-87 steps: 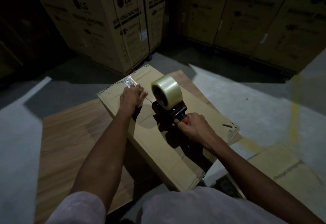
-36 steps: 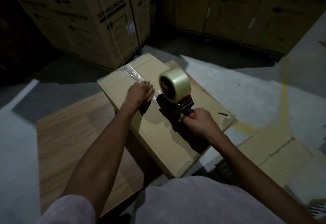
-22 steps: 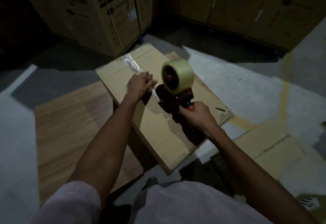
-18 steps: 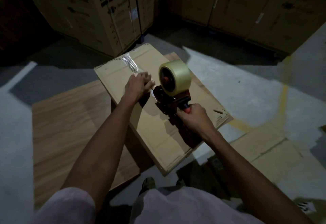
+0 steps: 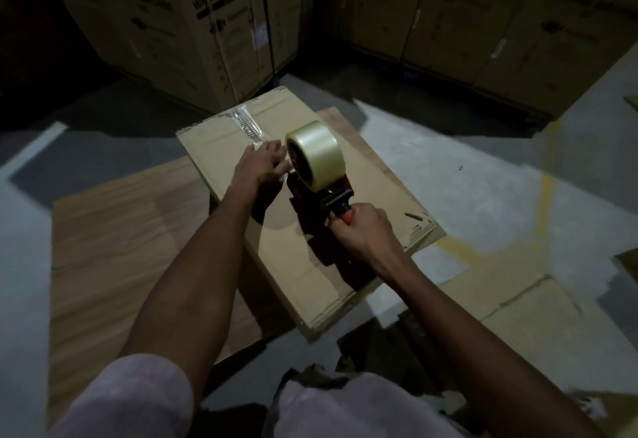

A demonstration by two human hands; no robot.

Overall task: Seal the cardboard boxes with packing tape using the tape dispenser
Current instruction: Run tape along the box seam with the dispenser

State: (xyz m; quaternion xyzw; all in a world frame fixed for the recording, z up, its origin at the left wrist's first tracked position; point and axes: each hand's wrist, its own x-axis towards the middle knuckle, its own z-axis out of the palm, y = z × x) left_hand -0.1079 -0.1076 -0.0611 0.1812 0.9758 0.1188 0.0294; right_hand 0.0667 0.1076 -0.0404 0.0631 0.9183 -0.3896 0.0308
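Hands: left hand flat on one box, right hand gripping one dispenser.

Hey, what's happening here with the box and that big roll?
A person is taping a cardboard box shut. Their right hand grips the orange handle of a tape dispenser loaded with a clear tape roll, set on the box top. Their left hand presses flat on the box just beside the roll, at the end of a tape strip already stuck at the far edge. Most of the top toward the person is not yet taped. The box lies on a wooden board.
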